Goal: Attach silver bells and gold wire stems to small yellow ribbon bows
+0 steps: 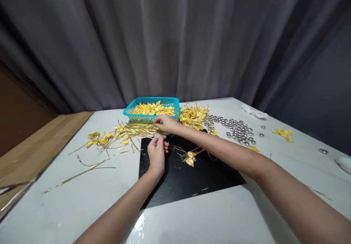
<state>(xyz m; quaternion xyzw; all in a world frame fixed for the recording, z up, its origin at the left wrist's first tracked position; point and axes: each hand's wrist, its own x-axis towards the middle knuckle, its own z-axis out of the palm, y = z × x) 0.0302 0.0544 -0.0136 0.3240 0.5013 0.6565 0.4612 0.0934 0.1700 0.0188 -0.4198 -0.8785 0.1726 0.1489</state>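
My right hand (166, 124) reaches across to the bundle of gold cords (141, 128), thumb and fingers pinched together at its right end. Whether a cord is between those fingertips I cannot make out. Below it, my left hand (157, 153) is closed with curled fingers over the left part of a black mat (189, 183); anything in its grip is hidden. On the mat, right of my left hand, lies a yellow ribbon bow (190, 159) with a silvery piece and a gold cord loop. Scissors (197, 151) lie partly under the bow.
A blue basket (124, 112) of yellow bows stands at the back. Beside it are a pile of corded bows (192, 116) and many silvery round pieces (240, 130). Loose cords (90, 170) and bows lie left, a white cloth (254, 111) far right, cardboard (52, 141) at the left edge.
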